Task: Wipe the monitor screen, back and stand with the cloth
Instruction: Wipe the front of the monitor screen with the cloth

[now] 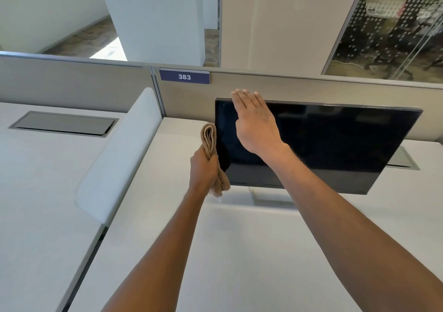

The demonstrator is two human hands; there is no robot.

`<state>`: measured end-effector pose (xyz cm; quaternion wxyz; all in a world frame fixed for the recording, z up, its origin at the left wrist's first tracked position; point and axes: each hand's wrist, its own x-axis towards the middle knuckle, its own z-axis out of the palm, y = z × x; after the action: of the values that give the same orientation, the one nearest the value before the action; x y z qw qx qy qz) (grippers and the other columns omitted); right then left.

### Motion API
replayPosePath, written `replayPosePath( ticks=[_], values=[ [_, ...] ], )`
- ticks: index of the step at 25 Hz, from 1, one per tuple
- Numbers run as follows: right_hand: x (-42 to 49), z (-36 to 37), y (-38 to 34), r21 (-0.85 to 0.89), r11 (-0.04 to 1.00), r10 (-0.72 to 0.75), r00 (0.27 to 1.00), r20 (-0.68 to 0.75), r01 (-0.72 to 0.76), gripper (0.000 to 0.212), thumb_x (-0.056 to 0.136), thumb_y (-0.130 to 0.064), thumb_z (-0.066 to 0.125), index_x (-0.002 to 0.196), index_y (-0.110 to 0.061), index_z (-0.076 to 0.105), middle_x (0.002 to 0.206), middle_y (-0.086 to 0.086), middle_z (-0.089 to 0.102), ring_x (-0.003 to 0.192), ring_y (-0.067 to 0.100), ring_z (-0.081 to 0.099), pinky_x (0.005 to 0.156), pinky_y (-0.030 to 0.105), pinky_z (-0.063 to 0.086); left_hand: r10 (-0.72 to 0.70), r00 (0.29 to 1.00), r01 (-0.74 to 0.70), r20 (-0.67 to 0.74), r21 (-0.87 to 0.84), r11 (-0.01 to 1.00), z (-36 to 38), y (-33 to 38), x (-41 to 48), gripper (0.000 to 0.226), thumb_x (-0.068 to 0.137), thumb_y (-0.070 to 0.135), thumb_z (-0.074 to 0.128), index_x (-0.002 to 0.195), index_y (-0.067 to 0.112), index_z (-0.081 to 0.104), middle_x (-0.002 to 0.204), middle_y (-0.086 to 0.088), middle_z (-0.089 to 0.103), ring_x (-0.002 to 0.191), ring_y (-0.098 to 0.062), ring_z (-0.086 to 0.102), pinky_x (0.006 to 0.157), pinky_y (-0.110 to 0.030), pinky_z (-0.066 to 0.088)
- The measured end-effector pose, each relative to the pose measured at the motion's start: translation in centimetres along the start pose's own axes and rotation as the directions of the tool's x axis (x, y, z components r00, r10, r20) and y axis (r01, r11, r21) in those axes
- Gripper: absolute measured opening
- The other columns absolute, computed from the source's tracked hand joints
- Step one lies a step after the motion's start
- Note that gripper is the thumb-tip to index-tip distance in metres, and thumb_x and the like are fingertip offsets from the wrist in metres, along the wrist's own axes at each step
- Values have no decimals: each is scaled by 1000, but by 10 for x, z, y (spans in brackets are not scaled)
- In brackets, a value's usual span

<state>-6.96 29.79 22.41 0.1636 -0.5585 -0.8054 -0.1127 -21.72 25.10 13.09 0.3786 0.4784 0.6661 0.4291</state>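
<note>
**Hands at the monitor's left end**

The left hand grips a folded tan cloth against the monitor edge. The right hand lies flat, fingers over its top. Beyond the monitor, a white planter holds plants.

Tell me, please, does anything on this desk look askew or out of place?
Only the monitor: it sits turned at an angle to the partition, its left edge swung forward. The right hand rests over its top edge; the left hand holds the cloth. No spill or damage shows.
</note>
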Motion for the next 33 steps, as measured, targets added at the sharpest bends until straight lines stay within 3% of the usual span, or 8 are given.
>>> replayPosePath(
  ticks=[3, 7, 13, 17, 20, 24, 30, 33],
  values=[
    [-1, 0, 2, 8, 1000, -6, 1000, -1, 6, 62, 103, -8, 41, 163, -6, 26, 170, 12, 29, 159, 27, 22, 132, 41, 11, -108, 993, 107, 55, 32, 994, 8, -32, -9, 17, 98, 6, 45, 95, 7, 62, 82, -8, 63, 76, -24, 62, 68, -43, 60],
    [-2, -1, 0, 3, 1000, -6, 1000, 5, 6, 64, 103, -15, 45, 163, -6, 25, 170, 13, 28, 159, 27, 22, 132, 42, 11, -106, 993, 108, 46, -28, 994, 6, -26, -10, 18, 98, 5, 44, 97, 8, 61, 81, -7, 61, 73, -21, 56, 61, -31, 48],
    [-7, 1, -1, -35, 999, -19, 999, -46, 17, 67, 98, -34, 49, 158, -8, 34, 161, 12, 40, 151, 30, 34, 129, 45, 20, 175, 983, -184, -64, -213, 959, -14, 57, 15, 24, 96, 3, 46, 105, 11, 66, 86, -10, 67, 73, -17, 58, 68, -41, 56],
    [-9, 2, 2, -112, 994, -12, 998, -67, 4, 69, 97, -40, 46, 159, -14, 32, 165, 11, 36, 153, 30, 31, 129, 49, 21, 344, 935, -354, -92, -150, 923, -23, 73, 17, 42, 94, -2, 48, 117, 30, 64, 97, 7, 71, 87, -10, 67, 80, -27, 58],
    [-9, 5, 1, -120, 992, 15, 996, -93, -26, 65, 98, -38, 44, 158, -17, 34, 161, 11, 40, 152, 30, 33, 127, 51, 23, 249, 967, -253, -51, -110, 961, -15, 43, 8, 22, 98, 2, 48, 100, 16, 65, 83, -2, 69, 75, -25, 65, 70, -42, 59],
    [-6, 6, 1, -93, 995, 9, 993, -116, -20, 59, 99, -34, 43, 155, -15, 40, 150, 9, 51, 144, 30, 43, 124, 48, 29, 71, 997, -71, 28, -6, 997, 2, -20, -11, 18, 93, -5, 43, 86, 5, 56, 73, -4, 60, 66, -21, 54, 59, -36, 49],
    [-6, 10, 1, -103, 994, 8, 993, -120, -20, 57, 100, -32, 44, 154, -15, 41, 150, 9, 51, 143, 30, 44, 124, 48, 30, -155, 982, 151, 104, 47, 987, 23, -75, -25, 21, 88, -2, 39, 95, 1, 59, 89, -19, 68, 76, -27, 59, 66, -44, 55],
    [-6, 10, 1, -104, 994, 8, 994, -111, -20, 57, 99, -31, 47, 154, -15, 40, 150, 9, 50, 143, 30, 44, 124, 48, 29, -194, 979, 195, 65, -8, 981, 25, -59, -27, 26, 91, -3, 38, 101, 6, 60, 91, -15, 66, 78, -22, 58, 67, -36, 53]
  ],
)
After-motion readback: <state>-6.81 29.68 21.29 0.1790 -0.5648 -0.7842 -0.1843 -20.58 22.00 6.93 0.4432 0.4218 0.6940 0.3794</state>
